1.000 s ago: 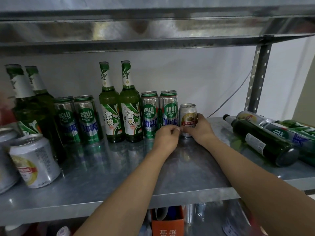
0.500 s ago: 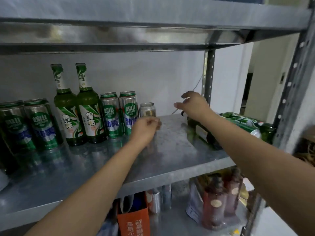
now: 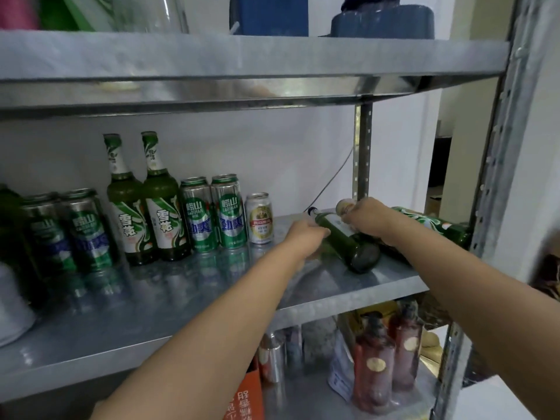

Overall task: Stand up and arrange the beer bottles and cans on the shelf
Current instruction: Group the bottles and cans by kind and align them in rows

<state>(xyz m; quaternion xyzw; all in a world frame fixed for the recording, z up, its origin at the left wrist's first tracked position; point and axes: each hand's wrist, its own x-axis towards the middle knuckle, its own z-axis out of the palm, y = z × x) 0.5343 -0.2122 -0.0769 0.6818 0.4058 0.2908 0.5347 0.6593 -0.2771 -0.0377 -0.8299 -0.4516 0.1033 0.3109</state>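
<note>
Green standing cans [image 3: 228, 213]: four; white can [image 3: 260, 219]: one; light-green standing bottles [image 3: 162, 207]: two.

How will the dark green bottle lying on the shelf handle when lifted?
Likely rolls: the dark green bottle lies on its round side on the smooth metal shelf. Looks glass, so probably rigid, fragile, heavyish. Glossy surface may slip when gripped.

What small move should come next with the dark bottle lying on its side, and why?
Probably tilt the dark green bottle upright onto its base. It lies on its side on the shelf, the left hand holds its neck end and the right hand lies over it. There is bare shelf beside the small gold can that ends the standing row.
</note>
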